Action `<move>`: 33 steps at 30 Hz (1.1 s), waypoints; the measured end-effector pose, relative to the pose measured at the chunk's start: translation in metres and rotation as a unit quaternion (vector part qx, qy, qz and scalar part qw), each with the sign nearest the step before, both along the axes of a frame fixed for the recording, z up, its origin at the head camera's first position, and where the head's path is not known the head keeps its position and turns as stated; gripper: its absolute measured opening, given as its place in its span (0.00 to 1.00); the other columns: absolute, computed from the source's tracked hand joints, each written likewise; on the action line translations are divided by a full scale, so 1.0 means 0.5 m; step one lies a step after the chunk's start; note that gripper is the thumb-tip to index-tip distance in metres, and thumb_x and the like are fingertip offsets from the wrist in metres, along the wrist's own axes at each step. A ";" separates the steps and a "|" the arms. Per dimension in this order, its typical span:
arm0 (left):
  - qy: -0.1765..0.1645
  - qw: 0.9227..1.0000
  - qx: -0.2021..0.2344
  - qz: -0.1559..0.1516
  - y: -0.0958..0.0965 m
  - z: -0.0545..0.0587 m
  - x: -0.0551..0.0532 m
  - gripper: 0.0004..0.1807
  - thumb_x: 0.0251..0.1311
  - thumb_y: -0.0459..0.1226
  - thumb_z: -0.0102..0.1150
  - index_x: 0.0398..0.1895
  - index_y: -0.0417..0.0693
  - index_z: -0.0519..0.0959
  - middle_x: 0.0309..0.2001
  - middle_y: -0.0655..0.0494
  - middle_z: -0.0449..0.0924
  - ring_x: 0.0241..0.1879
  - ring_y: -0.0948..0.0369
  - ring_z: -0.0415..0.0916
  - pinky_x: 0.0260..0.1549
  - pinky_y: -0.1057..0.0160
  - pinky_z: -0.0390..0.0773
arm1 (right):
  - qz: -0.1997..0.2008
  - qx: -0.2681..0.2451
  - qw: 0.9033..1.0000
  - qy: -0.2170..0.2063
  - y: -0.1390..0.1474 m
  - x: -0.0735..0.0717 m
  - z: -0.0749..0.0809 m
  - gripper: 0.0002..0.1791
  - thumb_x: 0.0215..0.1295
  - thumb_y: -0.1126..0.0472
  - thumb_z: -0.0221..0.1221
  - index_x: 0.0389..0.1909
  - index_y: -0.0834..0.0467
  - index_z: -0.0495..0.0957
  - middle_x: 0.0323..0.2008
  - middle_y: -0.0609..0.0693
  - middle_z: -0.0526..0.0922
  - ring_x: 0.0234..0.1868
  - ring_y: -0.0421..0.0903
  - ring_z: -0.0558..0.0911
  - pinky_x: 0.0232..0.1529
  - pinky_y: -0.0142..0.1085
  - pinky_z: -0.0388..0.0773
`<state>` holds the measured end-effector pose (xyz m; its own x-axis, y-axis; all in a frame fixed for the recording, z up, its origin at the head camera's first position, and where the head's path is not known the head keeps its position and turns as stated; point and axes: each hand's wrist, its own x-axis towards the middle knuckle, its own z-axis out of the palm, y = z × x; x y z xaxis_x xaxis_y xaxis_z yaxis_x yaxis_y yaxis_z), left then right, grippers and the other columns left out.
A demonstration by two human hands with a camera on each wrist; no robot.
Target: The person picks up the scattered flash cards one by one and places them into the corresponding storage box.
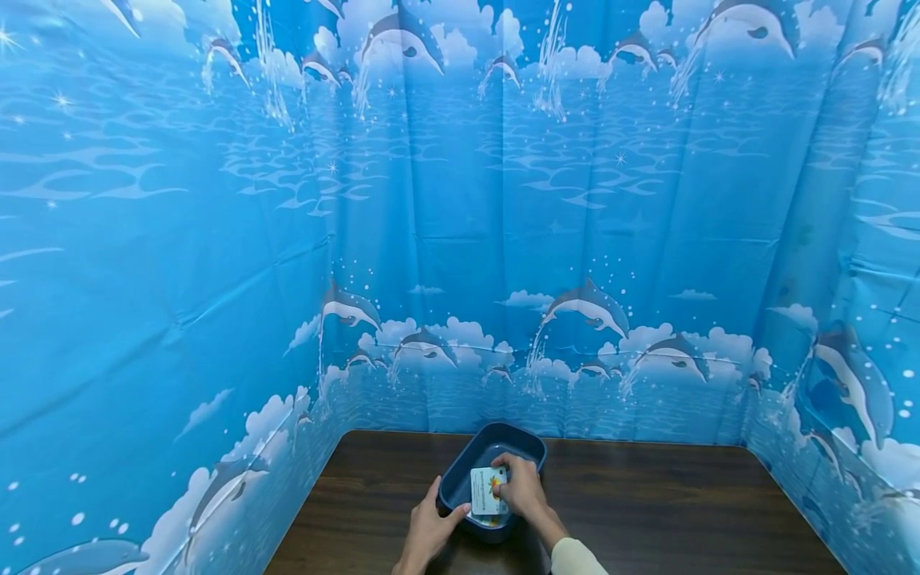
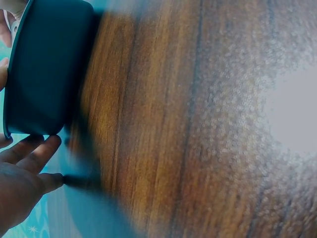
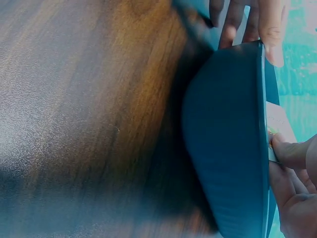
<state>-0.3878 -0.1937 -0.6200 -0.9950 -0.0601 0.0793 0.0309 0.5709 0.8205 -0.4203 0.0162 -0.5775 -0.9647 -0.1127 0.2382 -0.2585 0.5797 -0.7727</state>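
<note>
A dark blue rectangular tub (image 1: 503, 432) with rounded corners stands on the table in the head view. My left hand (image 1: 429, 529) grips its near left side, thumb over the rim and fingers against the outer wall (image 2: 47, 74). Inside the tub, my right hand (image 1: 525, 489) pinches a white card (image 1: 481, 491) with a colourful picture and small print, too small to read. More colourful card (image 1: 492, 521) shows beneath it, partly covered. The right wrist view shows the right thumb and fingers (image 3: 292, 153) on the card just past the rim.
Under the tub is a dark brown wooden table (image 1: 661, 503). Blue dolphin-print curtains (image 1: 539, 239) enclose it at the back and both sides. The tub stands close to the back curtain. A bright glare spot (image 2: 297, 109) lies on the wood in the left wrist view.
</note>
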 end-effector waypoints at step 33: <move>0.003 1.000 -0.001 0.008 0.002 0.003 0.000 0.52 0.65 0.52 0.75 0.79 0.28 0.62 0.67 0.21 0.75 0.63 0.32 0.80 0.60 0.30 0.79 | 0.044 0.138 0.989 -0.039 -0.025 0.008 -0.012 0.18 0.60 0.71 0.73 0.52 0.62 0.87 0.45 0.58 0.87 0.49 0.56 0.86 0.52 0.57 0.86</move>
